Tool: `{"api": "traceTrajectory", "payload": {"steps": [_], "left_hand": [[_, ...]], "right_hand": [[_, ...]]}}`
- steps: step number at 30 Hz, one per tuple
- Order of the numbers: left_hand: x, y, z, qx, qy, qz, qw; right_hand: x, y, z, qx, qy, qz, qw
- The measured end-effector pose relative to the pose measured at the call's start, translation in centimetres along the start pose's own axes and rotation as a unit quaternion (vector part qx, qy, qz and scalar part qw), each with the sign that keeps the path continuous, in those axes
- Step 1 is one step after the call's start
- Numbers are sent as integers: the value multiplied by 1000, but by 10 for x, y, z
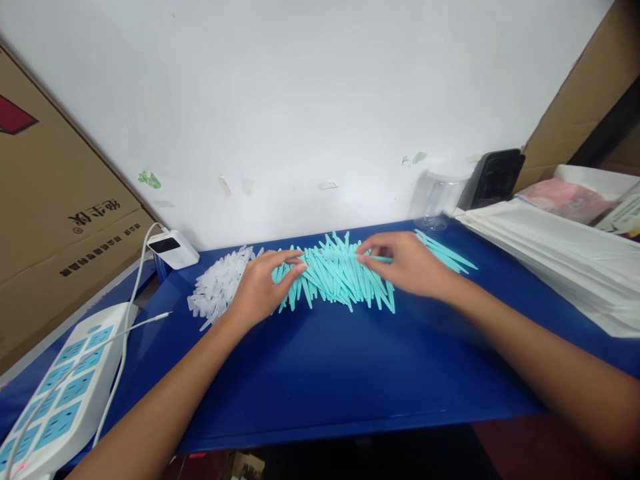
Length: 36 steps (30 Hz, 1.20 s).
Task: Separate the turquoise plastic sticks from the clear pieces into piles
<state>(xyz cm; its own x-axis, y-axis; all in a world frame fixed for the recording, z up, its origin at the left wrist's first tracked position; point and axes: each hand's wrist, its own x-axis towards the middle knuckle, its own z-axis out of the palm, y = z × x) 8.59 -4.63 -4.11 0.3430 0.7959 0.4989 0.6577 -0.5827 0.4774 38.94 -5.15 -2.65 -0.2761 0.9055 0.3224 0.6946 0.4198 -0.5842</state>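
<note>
Your right hand [407, 263] pinches one slim teal plastic stick [380, 259] over the teal stick pile [333, 277], central on the blue worktop [350, 367], likely for easy reach; your left hand [263, 283] curls its fingers nearly together, hold unclear.

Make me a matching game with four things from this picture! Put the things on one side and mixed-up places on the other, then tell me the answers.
Things:
1. Power strip
2. Pale see-through pieces
3. Big turquoise stick pile
4. Clear jar

Places:
A. Between the left hand and the right hand
B. At the picture's lower left corner
C. At the back right, beside a black object
D. Heaped just left of the left hand

Right pairs: 1-B, 2-D, 3-A, 4-C
</note>
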Motion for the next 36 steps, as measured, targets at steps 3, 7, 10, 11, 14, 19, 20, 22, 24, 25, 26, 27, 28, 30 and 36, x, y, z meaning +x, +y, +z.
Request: {"api": "traceTrajectory", "payload": {"steps": [3, 7, 10, 11, 14, 19, 20, 22, 24, 25, 26, 27, 28, 30, 36], "left_hand": [[7, -20, -15, 135, 50, 9, 990], [13, -47, -35, 290, 38, -36, 955], [14, -63, -42, 375, -23, -67, 924], [14, -68, -42, 390, -42, -73, 917], [13, -83, -37, 381, -88, -58, 919], [10, -107, -28, 327, -151, -55, 931], [10, -111, -27, 327, -159, -65, 929], [9, -116, -25, 327, -171, -76, 926], [9, -119, -24, 322, -176, -78, 927], [9, -119, -23, 320, -173, -76, 928], [10, -118, -23, 321, -168, -74, 929], [11, -116, -23, 325, -161, -71, 929], [12, -114, -23, 331, -154, -67, 929], [13, -109, -23, 338, -139, -53, 929], [15, -92, -30, 310, 7, -37, 950]], "right_hand": [[9, 26, -18, -180, 57, 129, 974], [15, 56, -34, -306, 34, 241, 920], [14, 64, -35, -337, -4, 267, 903], [14, 64, -34, -343, -2, 262, 902], [14, 63, -29, -349, 29, 236, 907], [15, 59, -20, -329, 18, 215, 919], [15, 59, -19, -326, 14, 211, 921], [14, 58, -16, -320, 8, 207, 925], [13, 57, -15, -315, 5, 201, 928], [13, 57, -15, -312, 6, 198, 929], [13, 56, -15, -310, 9, 195, 931], [13, 56, -15, -306, 12, 194, 932], [13, 55, -16, -302, 16, 193, 933], [13, 53, -18, -291, 13, 194, 937], [14, 44, -18, -210, -84, 187, 956]]}}
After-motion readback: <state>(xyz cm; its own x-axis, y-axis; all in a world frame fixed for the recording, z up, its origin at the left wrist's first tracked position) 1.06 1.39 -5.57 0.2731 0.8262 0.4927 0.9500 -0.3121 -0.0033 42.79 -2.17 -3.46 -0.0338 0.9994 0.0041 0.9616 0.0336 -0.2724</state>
